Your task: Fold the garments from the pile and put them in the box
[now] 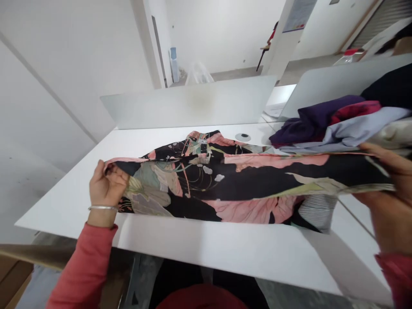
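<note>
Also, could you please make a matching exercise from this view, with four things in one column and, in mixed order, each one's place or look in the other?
Column one
1. bracelet
2. patterned cloth
3. clothes pile
4. oval disc

Column two
A. heaped toward the right, beyond the right hand
B. pale with a dark centre, on the white table
C. stretched between the left hand and right hand
D. silvery, around the left wrist

Pairs: 1-D, 2-C, 3-A, 4-B

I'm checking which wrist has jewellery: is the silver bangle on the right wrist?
No, the silver bangle circles the left wrist, just above the red sleeve.
</note>
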`<action>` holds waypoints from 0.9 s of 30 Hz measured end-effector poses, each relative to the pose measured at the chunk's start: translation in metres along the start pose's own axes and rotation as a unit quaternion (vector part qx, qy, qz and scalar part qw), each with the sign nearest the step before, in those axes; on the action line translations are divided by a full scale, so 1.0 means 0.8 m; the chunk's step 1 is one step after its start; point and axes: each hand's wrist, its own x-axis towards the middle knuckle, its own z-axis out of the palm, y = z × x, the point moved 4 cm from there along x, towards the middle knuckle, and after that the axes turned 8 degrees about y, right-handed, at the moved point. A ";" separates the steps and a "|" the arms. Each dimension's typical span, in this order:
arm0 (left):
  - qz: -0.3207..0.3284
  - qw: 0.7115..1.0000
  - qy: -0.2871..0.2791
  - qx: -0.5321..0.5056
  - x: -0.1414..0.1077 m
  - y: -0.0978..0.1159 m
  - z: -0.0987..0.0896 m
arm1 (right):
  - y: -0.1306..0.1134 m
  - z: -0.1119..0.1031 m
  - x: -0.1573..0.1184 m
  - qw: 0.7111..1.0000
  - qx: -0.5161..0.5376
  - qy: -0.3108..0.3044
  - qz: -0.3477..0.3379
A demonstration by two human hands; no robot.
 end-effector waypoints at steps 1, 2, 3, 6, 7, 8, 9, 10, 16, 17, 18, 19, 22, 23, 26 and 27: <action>-0.018 1.000 -0.004 0.009 0.017 -0.012 0.004 | 0.000 0.018 0.012 0.999 0.025 0.022 0.014; -0.036 0.999 -0.006 0.021 0.033 -0.025 0.006 | 0.001 0.035 0.022 0.997 0.053 0.041 0.037; -0.052 0.998 -0.006 0.035 0.049 -0.039 0.006 | 0.005 0.050 0.029 0.993 0.080 0.053 0.066; -0.090 0.991 0.023 0.092 0.090 -0.078 -0.003 | 0.027 0.087 0.041 0.970 0.145 0.057 0.184; -0.103 0.987 0.037 0.116 0.100 -0.090 -0.009 | 0.036 0.095 0.043 0.959 0.171 0.060 0.220; -0.118 0.982 0.048 0.140 0.108 -0.101 -0.016 | 0.045 0.102 0.044 0.946 0.197 0.061 0.249; -0.133 0.976 0.055 0.162 0.115 -0.111 -0.022 | 0.052 0.107 0.045 0.935 0.220 0.056 0.272; -0.147 0.971 0.057 0.181 0.120 -0.120 -0.028 | 0.059 0.110 0.046 0.927 0.237 0.046 0.286; -0.185 0.946 0.019 0.266 0.127 -0.133 -0.041 | 0.067 0.111 0.046 0.934 0.215 -0.031 0.283; -0.187 0.943 0.014 0.276 0.127 -0.131 -0.039 | 0.064 0.112 0.047 0.941 0.203 -0.043 0.267; -0.185 0.942 0.011 0.281 0.126 -0.129 -0.037 | 0.061 0.113 0.048 0.949 0.188 -0.054 0.248; -0.181 0.943 0.006 0.281 0.126 -0.127 -0.034 | 0.057 0.114 0.049 0.957 0.168 -0.065 0.227; -0.156 0.950 -0.015 0.269 0.129 -0.121 -0.027 | 0.054 0.120 0.056 0.975 0.093 -0.082 0.187; -0.145 0.951 -0.022 0.271 0.132 -0.120 -0.026 | 0.056 0.122 0.059 0.977 0.071 -0.085 0.183; -0.071 0.938 -0.047 0.336 0.143 -0.118 -0.027 | 0.065 0.124 0.069 0.984 0.019 -0.076 0.158; -0.025 0.919 -0.077 0.387 0.146 -0.117 -0.025 | 0.067 0.124 0.073 0.989 -0.011 -0.077 0.130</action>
